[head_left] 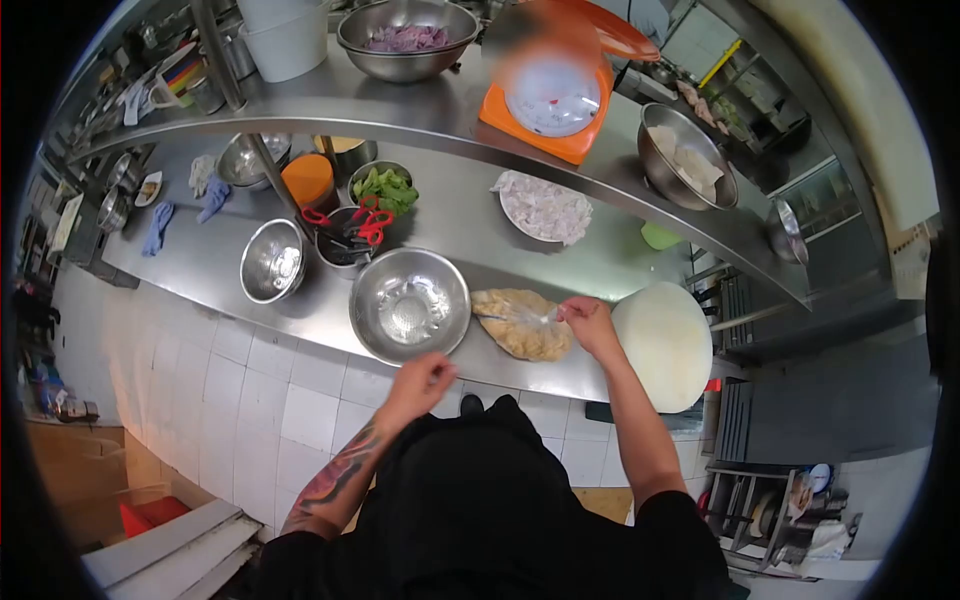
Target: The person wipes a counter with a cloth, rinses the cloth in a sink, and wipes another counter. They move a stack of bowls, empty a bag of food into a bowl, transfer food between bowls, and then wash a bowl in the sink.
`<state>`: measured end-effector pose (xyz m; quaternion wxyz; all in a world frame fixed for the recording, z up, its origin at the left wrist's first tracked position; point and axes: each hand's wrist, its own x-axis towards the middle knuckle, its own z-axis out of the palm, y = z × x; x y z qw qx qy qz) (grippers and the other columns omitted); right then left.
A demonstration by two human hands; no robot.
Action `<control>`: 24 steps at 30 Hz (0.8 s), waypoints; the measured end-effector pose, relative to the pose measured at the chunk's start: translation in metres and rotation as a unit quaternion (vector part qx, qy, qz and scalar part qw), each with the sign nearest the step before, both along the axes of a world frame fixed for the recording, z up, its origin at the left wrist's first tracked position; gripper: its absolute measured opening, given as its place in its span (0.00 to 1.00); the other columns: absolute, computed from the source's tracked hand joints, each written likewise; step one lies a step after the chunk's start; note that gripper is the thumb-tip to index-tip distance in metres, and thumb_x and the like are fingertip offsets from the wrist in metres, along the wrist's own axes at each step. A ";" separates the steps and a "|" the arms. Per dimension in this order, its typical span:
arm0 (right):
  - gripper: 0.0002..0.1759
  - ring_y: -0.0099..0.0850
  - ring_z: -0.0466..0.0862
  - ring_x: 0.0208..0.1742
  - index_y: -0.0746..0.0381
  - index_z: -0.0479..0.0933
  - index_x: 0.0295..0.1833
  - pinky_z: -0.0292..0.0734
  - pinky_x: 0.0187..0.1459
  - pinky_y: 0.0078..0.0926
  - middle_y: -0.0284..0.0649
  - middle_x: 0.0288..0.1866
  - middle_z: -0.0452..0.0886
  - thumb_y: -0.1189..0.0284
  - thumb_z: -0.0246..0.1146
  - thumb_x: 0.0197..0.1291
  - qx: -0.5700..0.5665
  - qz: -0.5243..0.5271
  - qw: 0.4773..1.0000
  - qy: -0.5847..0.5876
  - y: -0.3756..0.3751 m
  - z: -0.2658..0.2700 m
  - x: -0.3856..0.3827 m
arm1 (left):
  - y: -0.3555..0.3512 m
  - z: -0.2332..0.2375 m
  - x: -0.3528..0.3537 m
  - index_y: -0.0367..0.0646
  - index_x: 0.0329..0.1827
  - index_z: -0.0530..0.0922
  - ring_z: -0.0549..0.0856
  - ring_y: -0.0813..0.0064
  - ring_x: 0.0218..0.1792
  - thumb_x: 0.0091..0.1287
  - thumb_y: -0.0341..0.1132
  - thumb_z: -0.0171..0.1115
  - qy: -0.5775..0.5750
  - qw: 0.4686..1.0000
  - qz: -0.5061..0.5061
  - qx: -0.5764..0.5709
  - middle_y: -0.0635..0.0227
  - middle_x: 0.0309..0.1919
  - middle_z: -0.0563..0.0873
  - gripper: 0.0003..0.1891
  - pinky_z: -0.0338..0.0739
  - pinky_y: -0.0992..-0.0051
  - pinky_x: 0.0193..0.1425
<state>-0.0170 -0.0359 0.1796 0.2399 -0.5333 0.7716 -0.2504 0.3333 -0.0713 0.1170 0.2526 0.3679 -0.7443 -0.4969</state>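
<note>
My right hand [590,322] reaches forward with the forearm straight out from my body. Its fingertips are pinched shut on the twisted neck of the clear plastic bag [520,325]. The bag lies on its side on the steel bench [200,260], between the large steel bowl [410,305] and the round white cutting board [665,345]. It is soft and lumpy, filled with something tan and crumbly.

My left hand [425,378] is bent in at the wrist, just at the near rim of the large bowl. Its fingers are bunched together, and I cannot tell whether they grip anything. The bowl is shiny and looks empty apart from the glare at its bottom.

Further back on the bench is a smaller steel bowl [272,260], also bare inside. Near it a dark pot [345,245] holds red-handled scissors [370,225], and a small bowl [385,188] holds green leaves. A plate [545,207] is heaped with pale diced pieces.

On the shelf above stand a bowl of purple shreds [408,38], an orange scale [545,105] and a steel bowl of whitish pieces [685,155].
</note>
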 end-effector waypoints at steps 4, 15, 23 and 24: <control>0.11 0.28 0.83 0.31 0.65 0.84 0.35 0.76 0.37 0.27 0.40 0.29 0.85 0.69 0.61 0.63 -0.102 -0.066 0.991 -0.061 0.005 0.053 0.016 | -0.016 0.012 -0.104 0.38 0.61 0.72 0.79 0.48 0.54 0.66 0.38 0.63 0.077 0.960 -0.061 -0.262 0.50 0.53 0.81 0.23 0.74 0.57 0.58; 0.17 0.21 0.78 0.40 0.63 0.80 0.55 0.76 0.46 0.20 0.33 0.42 0.85 0.71 0.68 0.61 -0.097 -0.056 0.964 -0.241 0.063 -0.053 -0.024 | -0.049 -0.056 -0.204 0.39 0.50 0.82 0.81 0.66 0.40 0.66 0.35 0.63 0.017 0.993 -0.118 0.017 0.62 0.35 0.83 0.13 0.76 0.69 0.45; 0.15 0.37 0.82 0.45 0.61 0.82 0.49 0.75 0.50 0.32 0.39 0.41 0.84 0.74 0.71 0.54 -0.192 -0.009 0.968 -0.160 0.028 -0.136 -0.026 | -0.065 -0.055 -0.202 0.41 0.54 0.78 0.78 0.82 0.39 0.66 0.32 0.68 0.041 0.995 -0.076 0.056 0.72 0.37 0.82 0.15 0.74 0.79 0.44; 0.15 0.37 0.82 0.45 0.61 0.82 0.49 0.75 0.50 0.32 0.39 0.41 0.84 0.74 0.71 0.54 -0.194 -0.005 0.967 -0.163 0.026 -0.135 -0.031 | -0.068 -0.060 -0.204 0.41 0.54 0.78 0.78 0.82 0.39 0.66 0.32 0.68 0.039 0.995 -0.071 0.053 0.72 0.37 0.82 0.15 0.74 0.79 0.44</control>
